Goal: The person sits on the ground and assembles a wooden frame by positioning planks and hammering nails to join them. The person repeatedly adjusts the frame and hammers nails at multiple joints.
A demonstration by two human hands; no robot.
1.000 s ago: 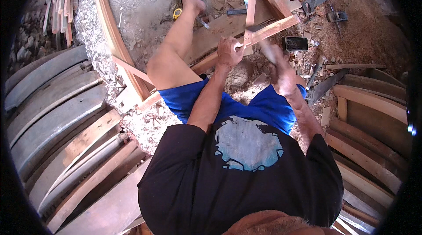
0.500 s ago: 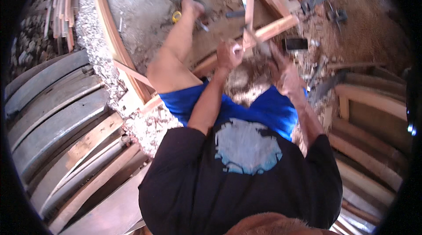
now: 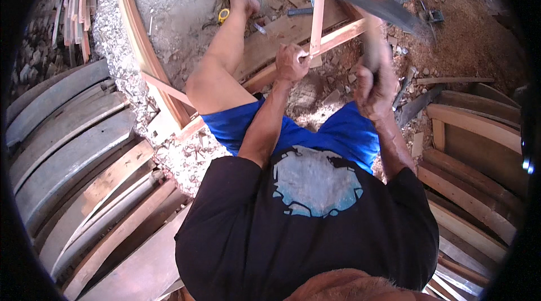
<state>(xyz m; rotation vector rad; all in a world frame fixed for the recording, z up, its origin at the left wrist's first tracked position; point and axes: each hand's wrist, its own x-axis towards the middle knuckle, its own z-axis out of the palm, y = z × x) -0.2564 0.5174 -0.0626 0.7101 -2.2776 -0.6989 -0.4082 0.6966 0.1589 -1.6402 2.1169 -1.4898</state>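
i'm seeing the left hand fisted around a thin wood strip, steadying it upright. the right hand is gripping a raised, blurred blade; i'm judging a stray chop could be catching those fingers.

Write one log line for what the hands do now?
left hand: grips thin wood strip | right hand: blurred dark blade raised | ground: wood chips

The right hand has swung the dark blade up above the strip.

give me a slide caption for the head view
Left hand steadies a thin wooden strip while right hand raises a blurred dark blade.
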